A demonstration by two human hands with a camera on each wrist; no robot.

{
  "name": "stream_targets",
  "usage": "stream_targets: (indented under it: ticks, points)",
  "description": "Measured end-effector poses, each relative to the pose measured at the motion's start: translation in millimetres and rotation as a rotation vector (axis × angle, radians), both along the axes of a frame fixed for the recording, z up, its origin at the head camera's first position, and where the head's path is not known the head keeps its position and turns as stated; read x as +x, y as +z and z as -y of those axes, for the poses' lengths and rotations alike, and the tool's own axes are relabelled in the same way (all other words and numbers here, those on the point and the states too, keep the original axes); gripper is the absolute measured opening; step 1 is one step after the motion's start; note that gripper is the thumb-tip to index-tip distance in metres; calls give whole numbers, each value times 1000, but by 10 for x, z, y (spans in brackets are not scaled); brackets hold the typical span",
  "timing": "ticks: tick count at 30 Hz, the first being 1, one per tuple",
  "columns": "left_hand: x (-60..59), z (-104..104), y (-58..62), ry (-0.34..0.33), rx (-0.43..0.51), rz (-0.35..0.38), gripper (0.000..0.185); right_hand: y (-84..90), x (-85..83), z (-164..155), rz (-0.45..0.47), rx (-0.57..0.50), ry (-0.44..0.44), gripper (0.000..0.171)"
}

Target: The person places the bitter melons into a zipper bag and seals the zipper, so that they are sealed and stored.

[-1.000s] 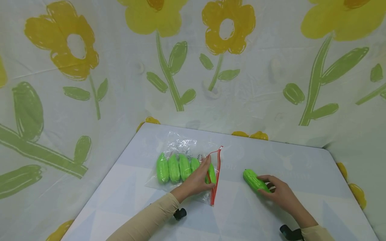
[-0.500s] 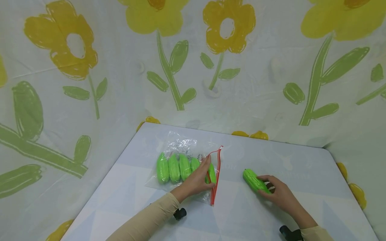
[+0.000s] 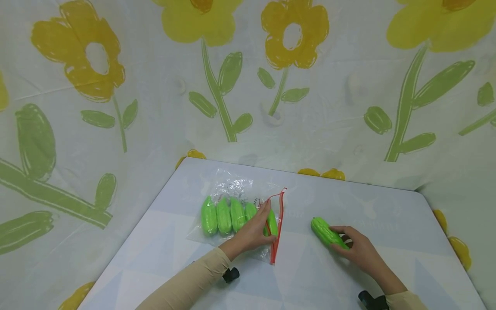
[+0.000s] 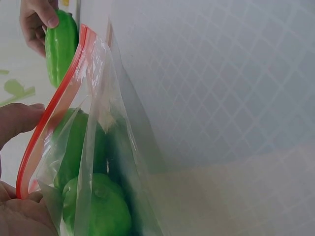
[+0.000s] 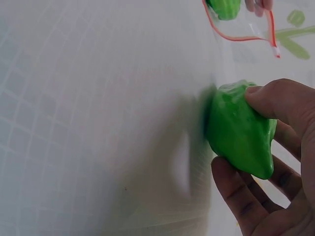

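A clear zip bag [image 3: 232, 187] with a red zip edge lies on the table, holding several green ridged cucumbers [image 3: 224, 217] side by side. My left hand [image 3: 252, 230] is at its mouth. In the left wrist view, the thumb [image 4: 22, 120] rests at the red rim and the fingers [image 4: 24, 214] curl at its lower end; the rim bows apart. To the right of the bag, my right hand [image 3: 358, 247] grips one loose cucumber [image 3: 325, 231] by its near end, thumb on one side and fingers on the other. In the right wrist view this cucumber's [image 5: 241, 132] tapered tip faces the palm.
The pale patterned table [image 3: 298, 280] reaches back to a curtain [image 3: 329, 142] printed with yellow flowers. Black wrist-camera mounts [image 3: 231, 275] sit at both wrists. A strip of tabletop separates the bag's mouth from the loose cucumber.
The loose cucumber's far end has shifted very slightly left with my right hand. The left hand and the bag stay where they were.
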State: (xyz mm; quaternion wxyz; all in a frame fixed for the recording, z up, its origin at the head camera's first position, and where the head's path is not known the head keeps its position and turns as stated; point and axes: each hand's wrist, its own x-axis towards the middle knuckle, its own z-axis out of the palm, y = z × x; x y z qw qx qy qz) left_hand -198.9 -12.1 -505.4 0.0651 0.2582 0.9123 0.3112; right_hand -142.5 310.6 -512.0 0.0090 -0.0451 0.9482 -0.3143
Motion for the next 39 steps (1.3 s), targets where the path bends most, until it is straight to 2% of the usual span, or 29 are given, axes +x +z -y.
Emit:
stream_targets:
  ticks: [17, 39]
  points:
    - [-10, -2, -20, 10, -9, 10, 108, -126, -83, 63, -73, 10, 38, 52]
    - [-3, 5, -12, 10, 2, 18, 109, -23, -166, 254, -149, -60, 111, 49]
